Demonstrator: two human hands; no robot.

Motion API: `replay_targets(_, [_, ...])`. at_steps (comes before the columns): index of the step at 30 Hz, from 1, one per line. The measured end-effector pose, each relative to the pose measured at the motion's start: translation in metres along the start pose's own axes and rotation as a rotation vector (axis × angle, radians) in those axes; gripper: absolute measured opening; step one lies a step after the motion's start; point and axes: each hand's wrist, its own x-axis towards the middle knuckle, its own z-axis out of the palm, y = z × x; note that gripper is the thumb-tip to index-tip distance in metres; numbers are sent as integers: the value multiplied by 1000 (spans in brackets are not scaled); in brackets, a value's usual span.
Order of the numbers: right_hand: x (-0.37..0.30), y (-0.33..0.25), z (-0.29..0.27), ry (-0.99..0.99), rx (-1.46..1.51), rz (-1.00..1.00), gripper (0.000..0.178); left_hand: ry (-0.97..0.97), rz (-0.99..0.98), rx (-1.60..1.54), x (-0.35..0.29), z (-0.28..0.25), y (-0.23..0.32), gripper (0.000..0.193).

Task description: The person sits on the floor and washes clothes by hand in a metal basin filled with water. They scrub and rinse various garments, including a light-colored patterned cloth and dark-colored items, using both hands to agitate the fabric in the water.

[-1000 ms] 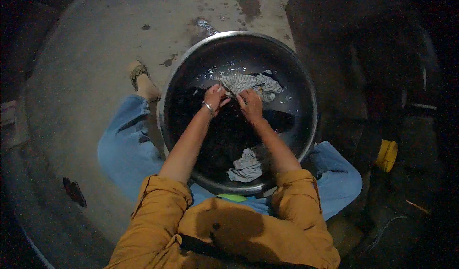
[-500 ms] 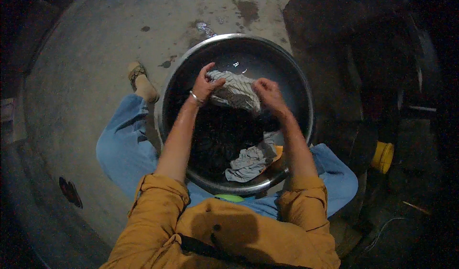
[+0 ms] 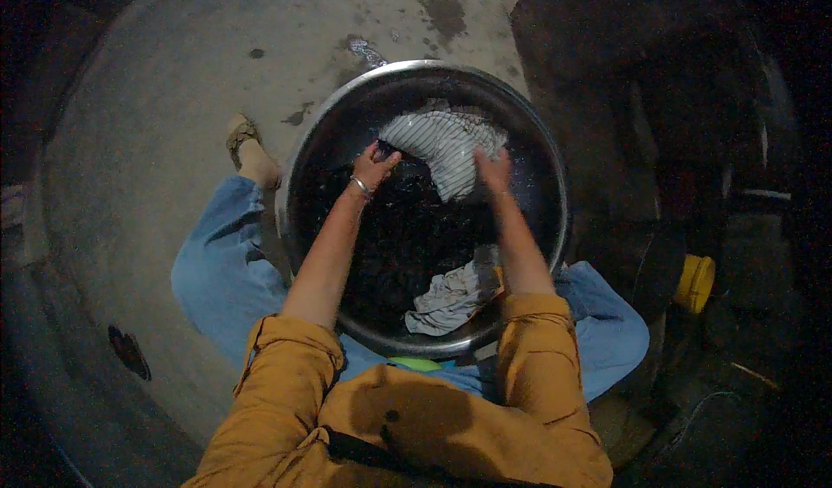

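A white cloth with dark stripes lies spread and bent in the far part of a wide round metal basin. My left hand, with a bangle at its wrist, is just left of this cloth, fingers apart over the dark contents. At the cloth's right side is my right hand, slightly blurred, thumb and fingers spread against its edge. Dark, wet-looking fabric fills the middle of the basin, too dim to make out piece by piece. A crumpled light grey cloth rests against the near wall.
My bent legs in blue trousers flank the basin. Concrete floor with wet patches stretches beyond and to the left. A yellow container sits among dark objects on the right. Something bright green shows below the near rim.
The striped cloth, bunched between both hands before, now lies spread out farther into the basin. My left hand has come off it and moved slightly nearer; the right fingers have opened.
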Motion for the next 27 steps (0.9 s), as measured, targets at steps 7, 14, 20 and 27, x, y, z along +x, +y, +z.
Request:
replay_targets(7, [-15,-47,-25,-466,304,-146,48,104,152,0,42,-16,-46,45])
replay_targets(14, [-26,-36,-22,-33,164,9,35,-110,-14,-371,8,33,-6,55])
replay_targets(20, [-111,-143,-29,-196,384,-633,24,-270,-89,-829,4,30,1,65])
replay_targets(27, [-120,-146,-9,-163,-147,-919,16,-330,-92,-804,-14,29,3,50])
